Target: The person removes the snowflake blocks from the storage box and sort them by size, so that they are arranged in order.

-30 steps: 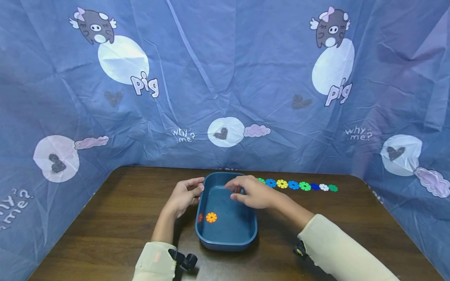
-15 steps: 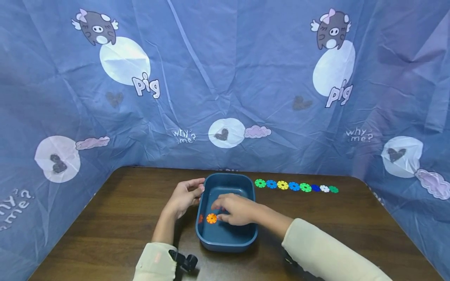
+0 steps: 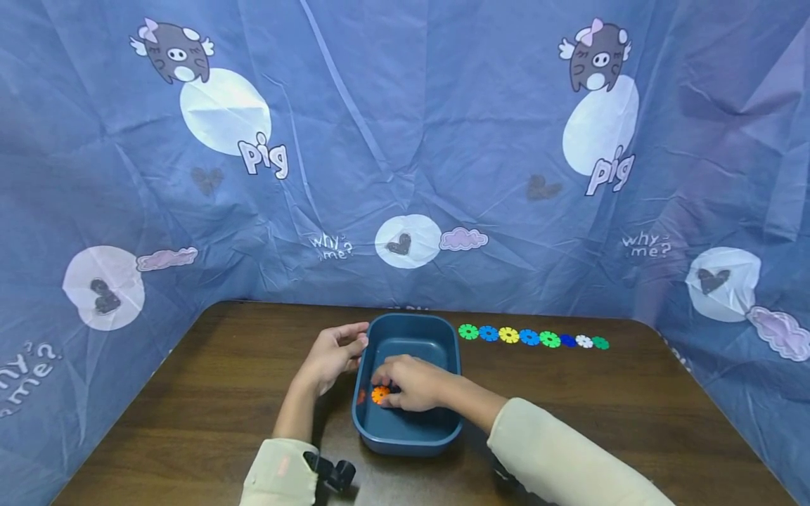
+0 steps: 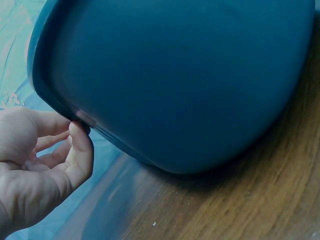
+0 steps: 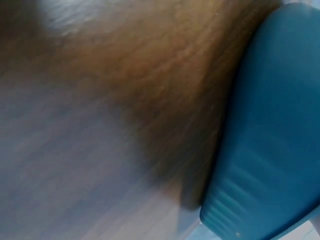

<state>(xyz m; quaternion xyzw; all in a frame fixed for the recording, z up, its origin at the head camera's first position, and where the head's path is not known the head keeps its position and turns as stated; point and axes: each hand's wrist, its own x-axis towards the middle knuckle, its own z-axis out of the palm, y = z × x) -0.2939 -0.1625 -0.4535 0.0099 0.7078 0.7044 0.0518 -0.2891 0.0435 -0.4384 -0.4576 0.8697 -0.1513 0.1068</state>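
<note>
A dark blue plastic tub [image 3: 408,443] stands on the table, long side running away from me. At its left rim, my left hand [image 3: 330,357] pinches the edge between thumb and fingers; the left wrist view shows this left hand [image 4: 47,160] and the tub's outer wall [image 4: 190,85] close up. Reaching in over the tub's right side, my right hand [image 3: 414,384] has its curled thumb and index finger at the edges of an orange notched plastic disc [image 3: 380,395] on the tub floor. The right wrist view shows only the tub's wall [image 5: 270,130], not the hand.
Right of the tub, a row of several notched discs in green, blue, yellow, white and dark blue, such as a yellow disc [image 3: 509,335], lies along the back of the brown wooden table [image 3: 190,400]. Behind hangs a blue printed curtain [image 3: 342,183].
My right hand has moved left and down from over the tub's back right side to the orange disc, and its fingers have drawn in around it. My left hand stays at the rim.
</note>
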